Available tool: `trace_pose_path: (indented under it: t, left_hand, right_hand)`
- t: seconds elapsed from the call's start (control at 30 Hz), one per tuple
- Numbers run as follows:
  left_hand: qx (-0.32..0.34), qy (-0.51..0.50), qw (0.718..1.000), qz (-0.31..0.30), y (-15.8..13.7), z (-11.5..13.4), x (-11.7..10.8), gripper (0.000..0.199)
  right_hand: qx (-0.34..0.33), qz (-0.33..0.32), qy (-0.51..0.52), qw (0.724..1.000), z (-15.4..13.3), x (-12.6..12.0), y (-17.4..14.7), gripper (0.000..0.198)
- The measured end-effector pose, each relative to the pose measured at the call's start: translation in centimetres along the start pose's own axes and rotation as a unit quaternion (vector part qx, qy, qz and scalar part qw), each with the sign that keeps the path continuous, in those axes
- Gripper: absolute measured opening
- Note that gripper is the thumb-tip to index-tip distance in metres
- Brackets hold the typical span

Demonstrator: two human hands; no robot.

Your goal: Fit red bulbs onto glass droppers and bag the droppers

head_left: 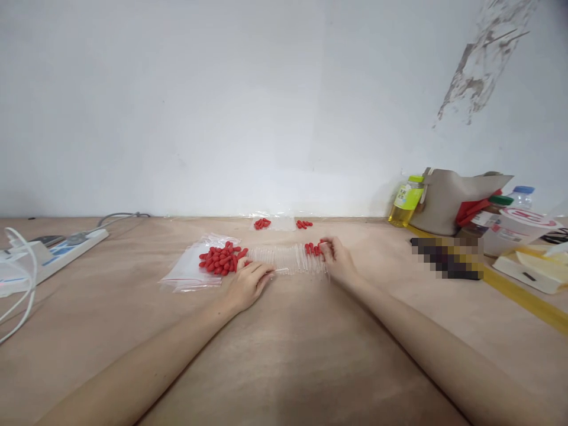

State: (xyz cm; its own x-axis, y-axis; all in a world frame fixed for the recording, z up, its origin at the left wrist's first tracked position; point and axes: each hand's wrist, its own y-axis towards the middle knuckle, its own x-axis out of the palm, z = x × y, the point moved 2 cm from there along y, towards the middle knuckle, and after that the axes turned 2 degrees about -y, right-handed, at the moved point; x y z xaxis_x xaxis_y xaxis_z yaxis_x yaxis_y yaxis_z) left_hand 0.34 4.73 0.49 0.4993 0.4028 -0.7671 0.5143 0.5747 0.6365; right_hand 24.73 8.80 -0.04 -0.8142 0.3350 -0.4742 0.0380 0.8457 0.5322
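A row of thin clear tubes (286, 258) lies side by side between my hands, and several at its right end carry small red bulb-shaped caps (311, 249). My right hand (339, 260) is at that end, its thumb and fingers pinched on a red cap that they mostly cover. At the left end, my left hand (251, 283) rests low with its fingers curled together; a thin pale tube (281, 270) sticks out from the fingertips. Just beyond it, a heap of loose red caps (218, 258) sits on clear plastic bags (184, 269).
Two clear bags with red caps (262, 223) lie near the wall. A power strip (73, 245) with cables is at left. To the right stand a yellow-capped bottle (406, 201), a grey-beige container (448, 201), a white tub (517, 231) and other bottles; a yellow strip (523, 296) crosses the table.
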Motion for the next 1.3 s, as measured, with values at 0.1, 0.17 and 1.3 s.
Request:
trace_pose_path:
  t: [0.1,0.17,1.3]
  left_hand:
    - [0.004,-0.004,1.0,-0.004,-0.1,-0.2,0.2,0.016]
    - [0.009,-0.006,1.0,-0.006,-0.1,-0.3,0.4,0.017]
    - [0.133,0.004,0.991,-0.026,-0.3,0.7,0.5,0.037]
  right_hand:
    - [-0.151,-0.052,-0.002,0.987,-2.7,1.6,-1.9,0.016]
    - [-0.197,-0.074,-0.001,0.978,-3.9,2.1,-2.9,0.014]
    - [-0.273,-0.156,0.002,0.949,-4.4,2.5,-4.6,0.016]
